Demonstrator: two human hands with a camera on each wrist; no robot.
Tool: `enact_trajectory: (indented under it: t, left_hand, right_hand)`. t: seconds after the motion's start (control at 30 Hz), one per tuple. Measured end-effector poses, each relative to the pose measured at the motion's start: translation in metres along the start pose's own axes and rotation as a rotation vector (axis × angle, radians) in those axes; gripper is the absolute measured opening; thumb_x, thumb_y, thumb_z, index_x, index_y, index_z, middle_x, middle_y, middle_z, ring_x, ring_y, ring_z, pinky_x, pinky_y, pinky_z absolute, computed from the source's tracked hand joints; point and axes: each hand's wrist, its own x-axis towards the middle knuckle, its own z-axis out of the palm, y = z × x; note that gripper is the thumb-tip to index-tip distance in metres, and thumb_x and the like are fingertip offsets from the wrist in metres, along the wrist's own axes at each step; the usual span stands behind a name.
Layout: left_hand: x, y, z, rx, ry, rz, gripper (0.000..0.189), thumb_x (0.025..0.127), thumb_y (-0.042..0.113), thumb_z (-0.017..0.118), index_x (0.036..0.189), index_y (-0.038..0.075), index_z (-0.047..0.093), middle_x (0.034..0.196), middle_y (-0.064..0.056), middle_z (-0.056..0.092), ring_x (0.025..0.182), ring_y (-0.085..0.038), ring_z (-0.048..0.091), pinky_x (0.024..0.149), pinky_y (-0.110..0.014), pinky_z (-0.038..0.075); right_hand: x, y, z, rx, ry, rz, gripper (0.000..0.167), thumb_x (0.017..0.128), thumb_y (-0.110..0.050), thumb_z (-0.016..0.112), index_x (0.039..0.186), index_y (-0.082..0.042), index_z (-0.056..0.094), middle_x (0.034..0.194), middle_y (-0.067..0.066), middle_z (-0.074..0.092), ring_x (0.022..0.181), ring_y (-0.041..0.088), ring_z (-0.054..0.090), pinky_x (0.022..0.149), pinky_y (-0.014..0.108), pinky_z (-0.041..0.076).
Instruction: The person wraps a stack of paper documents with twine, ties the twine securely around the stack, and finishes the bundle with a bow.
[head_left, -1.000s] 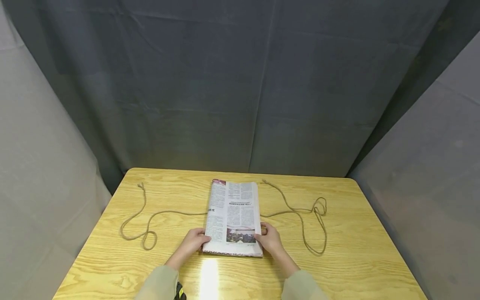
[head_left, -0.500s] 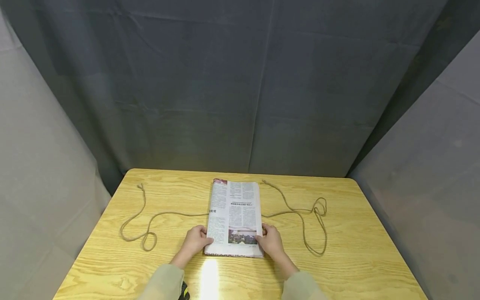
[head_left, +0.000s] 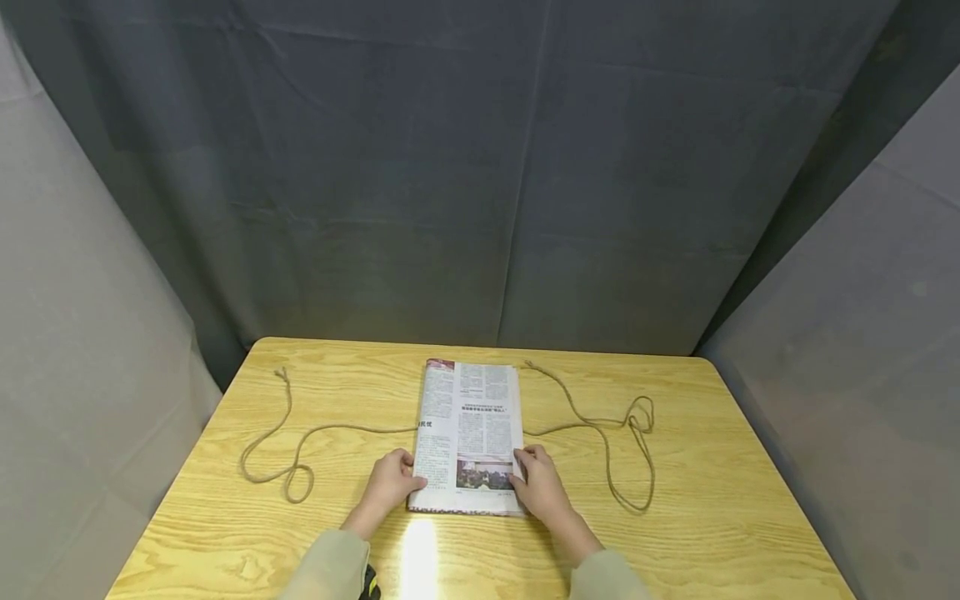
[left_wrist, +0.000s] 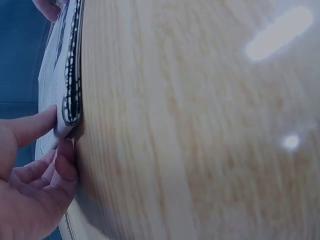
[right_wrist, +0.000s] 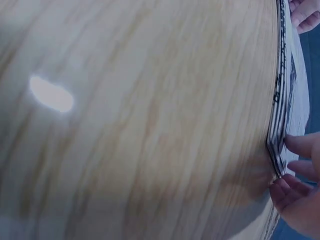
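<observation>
A folded newspaper [head_left: 472, 437] lies flat near the middle of the table, its layered folded edge toward me. At its near left edge, my left hand [head_left: 390, 481] holds it with the thumb on top and the fingers curled against the side; the left wrist view shows this thumb [left_wrist: 37, 125] on the paper. Opposite, my right hand [head_left: 542, 483] grips the near right edge, thumb and a fingertip on the top sheet. Other right fingers [right_wrist: 287, 195] bend at the paper's edge in the right wrist view. A thin brown rope [head_left: 352, 424] runs beneath the newspaper; its covered middle is hidden.
On the left the rope forms a small loop, and its right part [head_left: 606, 454] lies in wider loops. The wooden table [head_left: 720, 517] ends at a dark curtain [head_left: 390, 208] behind. Light grey cloth hangs on both sides.
The newspaper has shifted slightly right, and my left hand has moved right with it. A finger of my right hand has come from the side edge onto the top sheet.
</observation>
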Motion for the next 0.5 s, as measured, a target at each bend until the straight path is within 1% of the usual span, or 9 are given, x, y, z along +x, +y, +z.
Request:
enact_trajectory:
  t: [0.1, 0.13, 0.2, 0.3, 0.4, 0.43, 0.5]
  left_hand:
    - [0.003, -0.002, -0.002, 0.011, -0.008, 0.011, 0.035, 0.072, 0.007, 0.075, 0.097, -0.007, 0.055, 0.064, -0.004, 0.051, 0.053, -0.012, 0.046, 0.046, -0.024, 0.04]
    - [0.004, -0.002, -0.003, 0.014, -0.009, 0.017, 0.035, 0.072, 0.008, 0.075, 0.097, -0.006, 0.056, 0.065, -0.004, 0.051, 0.053, -0.013, 0.045, 0.047, -0.024, 0.039]
    - [0.008, -0.004, -0.005, 0.028, 0.002, 0.043, 0.034, 0.073, 0.009, 0.075, 0.097, -0.005, 0.056, 0.07, -0.006, 0.052, 0.059, -0.014, 0.046, 0.051, -0.024, 0.039]
    - [0.018, -0.007, -0.01, 0.03, 0.051, 0.098, 0.029, 0.078, 0.008, 0.07, 0.101, -0.005, 0.057, 0.087, -0.011, 0.054, 0.069, -0.017, 0.049, 0.056, -0.026, 0.043]
    - [0.03, -0.009, -0.015, 0.059, 0.119, 0.167, 0.026, 0.084, 0.002, 0.062, 0.108, -0.006, 0.056, 0.108, -0.017, 0.052, 0.084, -0.023, 0.055, 0.068, -0.03, 0.051]
    - [0.034, -0.009, -0.016, 0.07, 0.131, 0.179, 0.027, 0.085, 0.0, 0.059, 0.111, -0.006, 0.055, 0.113, -0.018, 0.05, 0.088, -0.026, 0.056, 0.071, -0.032, 0.052]
    - [0.04, -0.008, -0.017, 0.12, 0.148, 0.207, 0.028, 0.086, -0.002, 0.056, 0.113, -0.007, 0.055, 0.118, -0.019, 0.049, 0.097, -0.031, 0.056, 0.079, -0.037, 0.052]
  right_hand:
    - [-0.002, 0.003, -0.004, -0.031, -0.046, -0.061, 0.043, 0.081, -0.009, 0.069, 0.118, 0.009, 0.056, 0.119, 0.024, 0.049, 0.11, 0.039, 0.049, 0.092, 0.046, 0.043]
    - [-0.002, 0.003, -0.005, -0.038, -0.065, -0.07, 0.044, 0.081, -0.01, 0.068, 0.119, 0.008, 0.055, 0.122, 0.024, 0.048, 0.112, 0.039, 0.048, 0.094, 0.046, 0.042]
    - [-0.004, 0.005, -0.007, -0.054, -0.1, -0.097, 0.044, 0.083, -0.012, 0.067, 0.121, 0.007, 0.054, 0.126, 0.025, 0.047, 0.116, 0.04, 0.046, 0.096, 0.048, 0.04]
    - [-0.006, 0.007, -0.008, -0.057, -0.14, -0.118, 0.046, 0.085, -0.015, 0.065, 0.123, 0.005, 0.053, 0.131, 0.024, 0.044, 0.12, 0.04, 0.042, 0.098, 0.048, 0.038]
    - [-0.007, 0.009, -0.008, -0.048, -0.151, -0.13, 0.047, 0.086, -0.016, 0.064, 0.125, 0.006, 0.052, 0.133, 0.024, 0.043, 0.121, 0.04, 0.041, 0.098, 0.048, 0.038]
    - [-0.008, 0.009, -0.008, -0.045, -0.148, -0.132, 0.047, 0.086, -0.016, 0.064, 0.125, 0.006, 0.052, 0.133, 0.024, 0.043, 0.121, 0.04, 0.041, 0.099, 0.049, 0.037]
    - [-0.008, 0.01, -0.008, -0.047, -0.145, -0.135, 0.047, 0.086, -0.016, 0.064, 0.125, 0.006, 0.052, 0.133, 0.024, 0.043, 0.121, 0.04, 0.041, 0.099, 0.049, 0.037]
